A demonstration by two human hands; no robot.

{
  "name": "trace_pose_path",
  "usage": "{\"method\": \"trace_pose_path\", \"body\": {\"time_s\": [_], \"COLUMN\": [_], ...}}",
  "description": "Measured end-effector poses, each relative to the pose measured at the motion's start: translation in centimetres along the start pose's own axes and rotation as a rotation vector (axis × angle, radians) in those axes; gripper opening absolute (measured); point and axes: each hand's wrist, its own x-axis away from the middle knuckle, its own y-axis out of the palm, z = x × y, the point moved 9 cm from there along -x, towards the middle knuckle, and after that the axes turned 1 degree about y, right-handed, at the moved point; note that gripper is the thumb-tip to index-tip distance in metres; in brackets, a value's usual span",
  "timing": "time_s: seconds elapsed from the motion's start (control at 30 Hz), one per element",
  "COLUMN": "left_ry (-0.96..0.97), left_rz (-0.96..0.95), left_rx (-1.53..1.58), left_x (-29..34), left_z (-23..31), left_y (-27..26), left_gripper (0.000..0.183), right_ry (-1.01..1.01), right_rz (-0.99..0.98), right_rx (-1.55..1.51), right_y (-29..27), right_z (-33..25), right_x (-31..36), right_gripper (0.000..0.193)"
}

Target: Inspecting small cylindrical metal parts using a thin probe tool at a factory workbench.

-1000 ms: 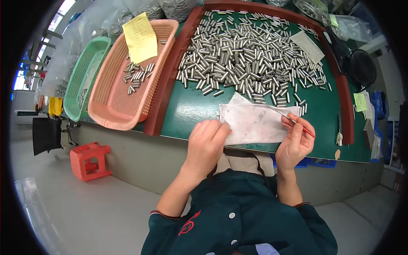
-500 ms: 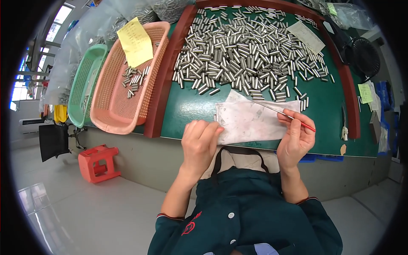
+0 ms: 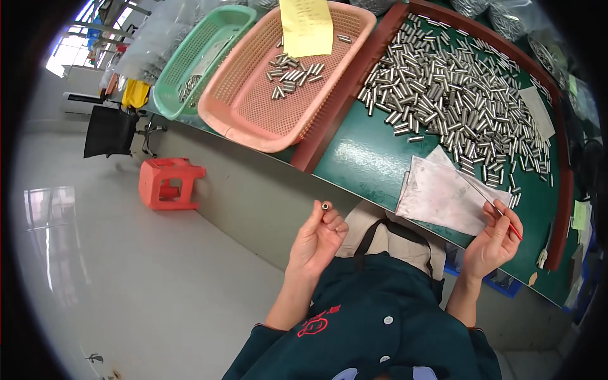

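Note:
Pinched between the thumb and fingers of my left hand [image 3: 315,240] is a small metal sleeve [image 3: 325,206], its open round end facing up toward me. That hand is off the table's front edge, over the floor. My right hand [image 3: 496,239] is closed around the red handle of a thin metal rod-like tool [image 3: 476,189], whose shaft slants up and left over a stained white cloth [image 3: 440,199]. The cloth lies flat on the green tabletop [image 3: 354,155]. Behind it spreads a large pile of shiny metal cylinders [image 3: 449,95].
A red-brown wooden rail [image 3: 329,130] borders the tabletop. Left of it stand a pink basket [image 3: 221,120] with several cylinders and a yellow note [image 3: 307,28], and a green basket [image 3: 166,101]. A red stool [image 3: 168,183] and a black chair [image 3: 109,132] are on the floor.
My view has swung left, so the table appears farther right. My left hand has moved away from the cloth and turned, showing the sleeve's end. The right hand still holds the tool.

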Motion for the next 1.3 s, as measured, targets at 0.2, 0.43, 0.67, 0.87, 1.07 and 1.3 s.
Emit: {"method": "trace_pose_path", "body": {"time_s": [0.2, 0.43, 0.67, 0.87, 1.07, 1.3], "left_ry": [0.018, 0.016, 0.004, 0.029, 0.084, 0.122], "left_rz": [-0.08, -0.152, -0.174, -0.178, -0.191, -0.152], "left_rx": [-0.046, -0.133, -0.164, -0.229, -0.306, -0.422], "left_x": [-0.5, -0.9, -0.9, -1.0, -0.9, -1.1], "left_z": [0.5, 0.4, 0.1, 0.2, 0.5, 0.6], "left_y": [-1.0, -1.4, -1.5, -1.6, -1.4, -1.8], "left_gripper": [0.021, 0.024, 0.026, 0.026, 0.024, 0.026], "right_ry": [-0.01, -0.013, -0.015, -0.018, -0.028, -0.036], "right_rz": [0.009, 0.004, -0.005, -0.003, -0.009, -0.019], "right_rx": [0.011, 0.04, 0.034, 0.043, 0.035, 0.034], "right_y": [0.3, 0.4, 0.5, 0.6, 0.6, 0.6], "right_z": [0.0, -0.2, -0.2, -0.4, -0.3, -0.3], "right_x": [0.1, 0.1, 0.1, 0.1, 0.2, 0.1], "right_gripper": [0.015, 0.015, 0.014, 0.014, 0.014, 0.014]}}
